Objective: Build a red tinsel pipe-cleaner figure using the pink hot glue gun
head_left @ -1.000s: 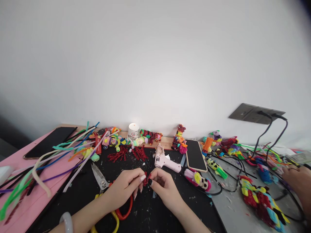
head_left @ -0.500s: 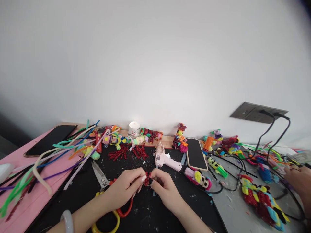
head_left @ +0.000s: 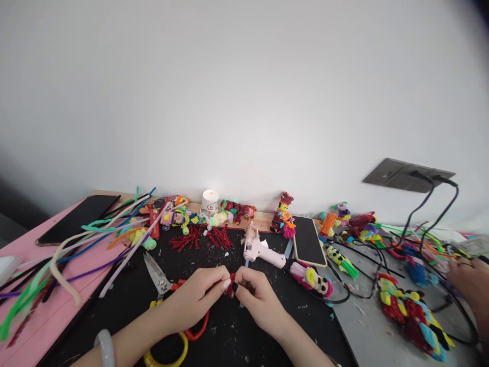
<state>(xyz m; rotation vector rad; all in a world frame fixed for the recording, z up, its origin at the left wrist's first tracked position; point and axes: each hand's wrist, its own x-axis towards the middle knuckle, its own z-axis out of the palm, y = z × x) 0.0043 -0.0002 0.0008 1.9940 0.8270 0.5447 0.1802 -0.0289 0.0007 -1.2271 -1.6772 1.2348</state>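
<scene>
Both hands (head_left: pixel 233 295) on red twist (head_left: pixel 230 290)

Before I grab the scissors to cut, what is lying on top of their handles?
The left hand lies over the scissors, covering the pivot and part of the red and yellow handle loops. The blades poke out uncovered. What lies under the wrist is hidden.

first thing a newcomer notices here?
Probably the two hands at bottom centre: the left hand and right hand pinch a small red glittery piece between them over the black mat. Then the pink glue gun just behind, and the pipe cleaners fanned at left.
</scene>
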